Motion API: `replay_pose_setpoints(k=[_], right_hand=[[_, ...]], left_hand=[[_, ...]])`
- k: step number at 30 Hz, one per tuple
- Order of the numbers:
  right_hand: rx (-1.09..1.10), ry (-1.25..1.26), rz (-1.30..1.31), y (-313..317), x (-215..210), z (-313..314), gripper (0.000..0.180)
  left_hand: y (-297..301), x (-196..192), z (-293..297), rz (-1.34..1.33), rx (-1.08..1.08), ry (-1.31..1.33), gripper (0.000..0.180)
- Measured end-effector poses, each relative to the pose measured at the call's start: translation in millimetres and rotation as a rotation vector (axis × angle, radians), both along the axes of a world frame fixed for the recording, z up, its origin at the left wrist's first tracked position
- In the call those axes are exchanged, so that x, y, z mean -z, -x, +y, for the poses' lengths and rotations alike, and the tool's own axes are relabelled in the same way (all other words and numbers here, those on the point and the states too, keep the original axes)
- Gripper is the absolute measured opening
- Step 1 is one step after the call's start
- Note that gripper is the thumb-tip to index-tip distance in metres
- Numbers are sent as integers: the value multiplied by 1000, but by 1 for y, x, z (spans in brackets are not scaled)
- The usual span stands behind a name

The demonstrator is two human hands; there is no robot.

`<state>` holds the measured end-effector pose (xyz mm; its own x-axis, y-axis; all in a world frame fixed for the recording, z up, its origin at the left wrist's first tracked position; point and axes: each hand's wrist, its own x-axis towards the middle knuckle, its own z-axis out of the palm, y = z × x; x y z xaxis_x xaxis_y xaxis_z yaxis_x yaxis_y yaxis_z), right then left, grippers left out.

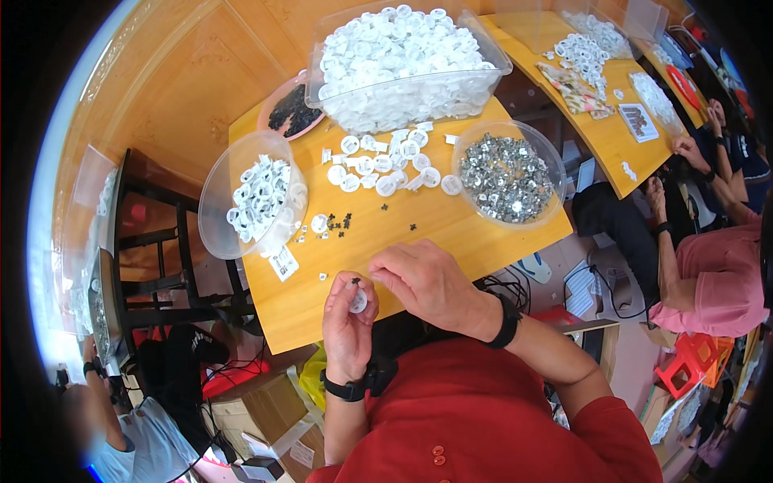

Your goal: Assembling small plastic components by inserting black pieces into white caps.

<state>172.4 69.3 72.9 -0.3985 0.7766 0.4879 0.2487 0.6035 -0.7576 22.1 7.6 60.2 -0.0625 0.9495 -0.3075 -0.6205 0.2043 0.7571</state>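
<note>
Left hand (348, 318) gripping white disc (358, 301), table edge (278, 342)

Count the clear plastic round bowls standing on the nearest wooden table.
2. One bowl at the table's left edge holds white parts; the other bowl, on the right, holds silvery metal bits. The large clear tub behind is rectangular, not counted.

Large clear plastic tub of white caps (403, 64) at twelve o'clock; round clear bowl of silvery metal pieces (506, 175) at two.

The right hand (431, 283) hides its own fingertips, and the tiny dark part (355, 282) (held above the white cap (358, 301)) is too small to identify.
</note>
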Motion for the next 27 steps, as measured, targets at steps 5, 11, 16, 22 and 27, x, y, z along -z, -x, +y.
replay_pose_setpoints(k=[5, 11, 16, 22, 27], right_hand=[[-72, 67, 39, 0, 2, 3, 6], [-188, 117, 15, 0, 2, 2, 10], [-100, 293, 219, 8, 11, -6, 8], [-69, 792, 627, 17, 19, -18, 10], [27, 725, 587, 17, 28, -23, 9]], left_hand=[[-7, -7, 0, 53, -43, 50, 11], [-7, -5, -2, 224, -16, 29, 12], [-13, -6, -2, 289, -78, 35, 10], [-26, -4, -3, 326, -182, -1, 6], [-27, -2, -4, 299, -205, 14, 6]])
